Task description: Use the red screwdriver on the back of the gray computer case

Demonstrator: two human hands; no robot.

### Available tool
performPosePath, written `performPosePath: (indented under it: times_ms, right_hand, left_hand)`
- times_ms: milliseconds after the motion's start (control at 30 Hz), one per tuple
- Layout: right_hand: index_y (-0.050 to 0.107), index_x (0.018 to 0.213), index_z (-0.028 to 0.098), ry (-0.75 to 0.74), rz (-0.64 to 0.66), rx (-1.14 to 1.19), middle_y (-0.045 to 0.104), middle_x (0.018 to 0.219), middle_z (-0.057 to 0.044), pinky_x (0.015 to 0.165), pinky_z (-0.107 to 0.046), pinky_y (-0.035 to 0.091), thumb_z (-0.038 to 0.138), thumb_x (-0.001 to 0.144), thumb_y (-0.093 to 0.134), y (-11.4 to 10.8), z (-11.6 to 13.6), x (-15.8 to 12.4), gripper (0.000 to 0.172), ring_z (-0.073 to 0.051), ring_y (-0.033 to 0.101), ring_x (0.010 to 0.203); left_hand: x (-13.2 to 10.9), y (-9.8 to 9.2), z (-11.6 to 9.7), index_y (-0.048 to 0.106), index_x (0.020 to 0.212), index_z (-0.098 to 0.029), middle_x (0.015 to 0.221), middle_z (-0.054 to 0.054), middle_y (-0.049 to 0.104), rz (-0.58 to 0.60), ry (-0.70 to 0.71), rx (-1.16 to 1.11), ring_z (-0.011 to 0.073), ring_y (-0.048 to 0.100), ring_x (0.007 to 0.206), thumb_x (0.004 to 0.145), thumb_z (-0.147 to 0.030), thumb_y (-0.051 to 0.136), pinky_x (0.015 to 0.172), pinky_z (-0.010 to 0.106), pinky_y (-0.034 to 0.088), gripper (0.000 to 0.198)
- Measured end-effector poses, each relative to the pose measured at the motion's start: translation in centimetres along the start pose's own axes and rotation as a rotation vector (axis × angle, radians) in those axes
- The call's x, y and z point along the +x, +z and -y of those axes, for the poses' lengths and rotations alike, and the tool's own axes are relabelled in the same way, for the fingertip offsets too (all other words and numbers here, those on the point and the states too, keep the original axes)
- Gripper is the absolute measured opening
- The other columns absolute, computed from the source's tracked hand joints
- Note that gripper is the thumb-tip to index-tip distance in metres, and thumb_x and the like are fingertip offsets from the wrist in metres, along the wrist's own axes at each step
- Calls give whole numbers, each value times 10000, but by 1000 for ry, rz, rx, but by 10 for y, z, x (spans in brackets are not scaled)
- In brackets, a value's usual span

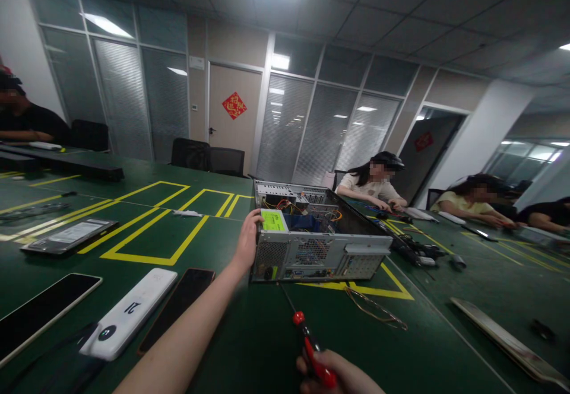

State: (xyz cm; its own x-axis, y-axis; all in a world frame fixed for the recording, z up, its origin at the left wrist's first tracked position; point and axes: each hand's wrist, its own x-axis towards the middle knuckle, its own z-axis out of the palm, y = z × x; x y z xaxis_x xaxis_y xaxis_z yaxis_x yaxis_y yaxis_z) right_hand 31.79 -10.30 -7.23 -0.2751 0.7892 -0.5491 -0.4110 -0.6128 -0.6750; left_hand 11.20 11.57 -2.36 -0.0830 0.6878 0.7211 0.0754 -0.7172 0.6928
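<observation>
An opened computer case [320, 245] lies on the green table, its rear panel toward me and its inside exposed at the top. My left hand [247, 241] grips its left side, with the fingertips over the edge beside a power supply [273, 221] that bears a yellow-green label. In front of the case, my right hand [332, 373] is closed around the handle of a red and black screwdriver [312, 343]. The screwdriver's shaft points toward the bottom edge of the rear panel. From here I cannot tell whether its tip touches the case.
To the left lie a hard drive [71, 235], a white power bank [133, 311] and two phones [48, 311]. Thin wires [376, 308] rest before the case. Dark cables [414, 248] and a long metal strip [503, 340] lie rightward. Several people sit around the table.
</observation>
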Motion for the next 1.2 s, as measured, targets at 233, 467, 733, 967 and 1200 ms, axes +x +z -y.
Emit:
performPosePath:
  times_ms: [233,467,733,967,1200]
  right_hand:
    - [657,1060,177,40,94,-76,675,678,-1,418,-110,275,327,647,849,9,7,-4,480,-15,451,428]
    - [561,1261,201,56,221,-27,754,1019,-104,861,-284,475,151,683,729,17,9,-15,604,-170,701,922]
    - [676,1061,147,35,112,-32,713,819,-10,637,-212,457,310,592,900,-6,4,-1,545,-108,674,694]
    - [671,950,184,59,112,-25,735,833,-47,412,-137,301,345,566,899,-13,-1,10,475,-31,528,455]
    - [683,1101,156,25,209,18,761,936,-92,739,-227,503,363,696,816,2,7,-3,473,-142,697,838]
  left_hand:
    - [0,0,0,593,1012,-226,1356,85,546,-1,3,1,214,489,1309,980,-521,246,1144,432,361,457]
    - [0,-1,-2,594,1005,-234,1367,74,540,8,-23,-5,209,473,1328,978,-513,250,1157,410,351,444]
    - [1,0,1,588,1014,-221,1346,87,549,-2,4,-1,209,487,1308,978,-531,240,1152,425,349,467]
    - [0,-1,1,587,1017,-235,1348,77,550,-2,4,-3,209,489,1310,983,-502,249,1147,419,359,432]
    - [0,-1,1,590,1010,-228,1352,80,549,2,-2,7,214,487,1310,979,-507,250,1142,423,363,441]
